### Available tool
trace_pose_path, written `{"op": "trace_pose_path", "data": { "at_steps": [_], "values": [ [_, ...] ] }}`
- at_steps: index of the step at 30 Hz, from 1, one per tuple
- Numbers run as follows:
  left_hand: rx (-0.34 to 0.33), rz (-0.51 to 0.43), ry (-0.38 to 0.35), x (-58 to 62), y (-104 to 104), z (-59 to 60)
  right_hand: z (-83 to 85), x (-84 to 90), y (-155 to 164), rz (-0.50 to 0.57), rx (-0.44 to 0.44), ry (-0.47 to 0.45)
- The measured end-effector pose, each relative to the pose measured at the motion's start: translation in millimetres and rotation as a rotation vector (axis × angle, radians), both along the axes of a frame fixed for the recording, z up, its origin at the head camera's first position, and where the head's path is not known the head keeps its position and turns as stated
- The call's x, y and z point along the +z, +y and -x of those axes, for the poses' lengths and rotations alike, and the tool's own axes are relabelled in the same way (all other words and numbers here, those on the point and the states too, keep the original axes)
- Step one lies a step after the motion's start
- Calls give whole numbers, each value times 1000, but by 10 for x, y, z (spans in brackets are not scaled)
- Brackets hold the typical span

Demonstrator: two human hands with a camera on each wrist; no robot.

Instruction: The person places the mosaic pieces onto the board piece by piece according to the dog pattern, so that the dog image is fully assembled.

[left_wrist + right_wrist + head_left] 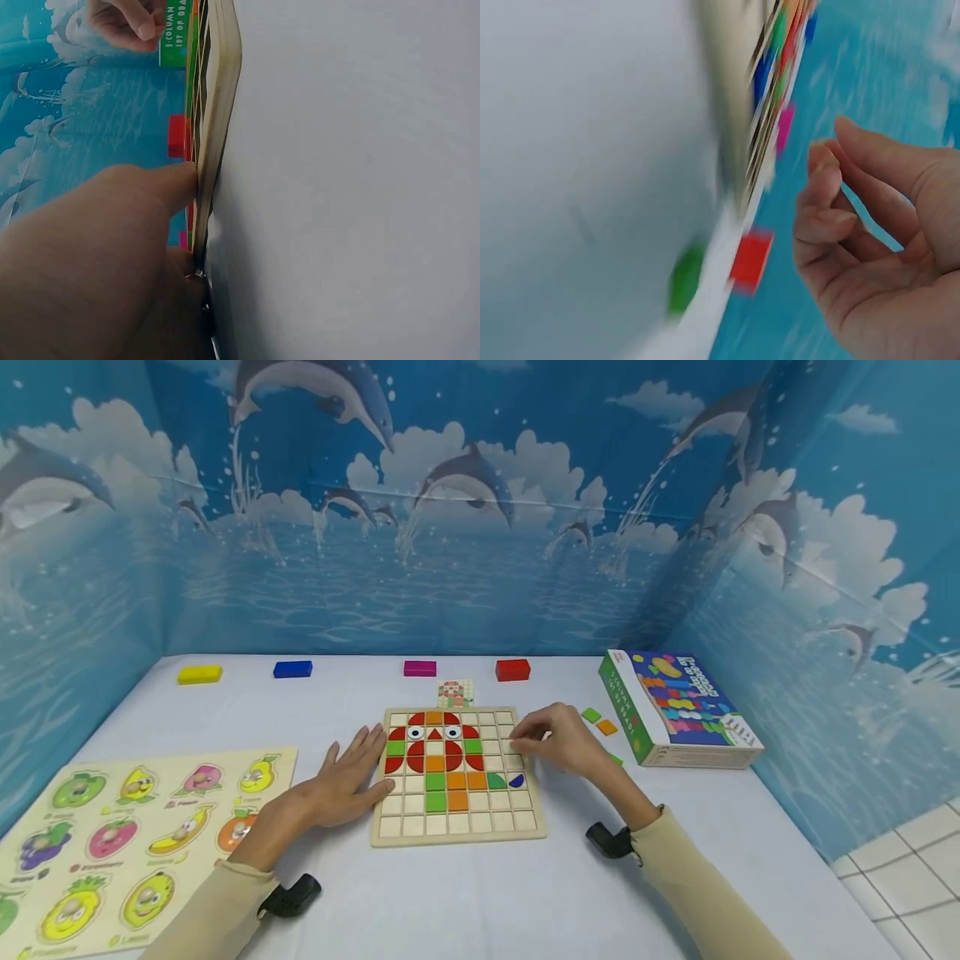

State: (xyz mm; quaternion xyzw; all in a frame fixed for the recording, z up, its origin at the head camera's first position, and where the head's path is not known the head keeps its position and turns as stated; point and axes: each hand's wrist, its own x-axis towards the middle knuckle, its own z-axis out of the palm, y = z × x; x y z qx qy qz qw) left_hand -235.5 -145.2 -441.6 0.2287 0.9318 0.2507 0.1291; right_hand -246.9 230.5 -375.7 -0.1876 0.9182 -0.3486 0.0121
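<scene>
A wooden grid board [501,821] lies in the middle of the table, with red, green, orange and white square tiles forming a figure with two eyes. My left hand [339,787] rests flat on its left edge with straight fingers; in the left wrist view the thumb [176,184] touches the rim. Over the board's right side hovers my right hand [558,739], thumb and fingers loosely curled. In the right wrist view this hand [877,240] shows a small gap between thumb and forefinger, and no piece is visible there. A green curved tile [497,781] and a blue curved tile [517,781] lie on the lower right cells.
Behind the board stands a small pattern card [455,693]. Loose green [591,715] and orange tiles [607,727] lie right, beside a game box [682,710]. A fruit board [150,835] is at left. Yellow [199,675], blue [292,669], magenta [420,668] and red blocks [513,670] line the back.
</scene>
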Motion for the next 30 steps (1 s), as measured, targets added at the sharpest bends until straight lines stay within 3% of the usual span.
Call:
{"op": "trace_pose_path", "data": {
  "at_steps": [2,5,8,13,19,23,30],
  "values": [
    [0,-1,2,-4,0,-2,82,-33,202,-2,-128,22],
    [-1,-7,1,-6,4,-5,144,-79,468,3,-327,-15],
    [-2,-9,-2,-4,10,-8,162,-131,645,7,-426,-87],
    [1,-9,-2,-5,8,-14,141,-150,668,7,-368,-153],
    [3,-5,-1,-14,-12,-11,143,-125,503,35,-216,-75],
    [-3,-8,2,-14,-11,-6,215,-149,520,36,-211,-30],
    [-9,-11,9,-12,-14,1,360,-184,618,-89,-219,-77]
  ]
}}
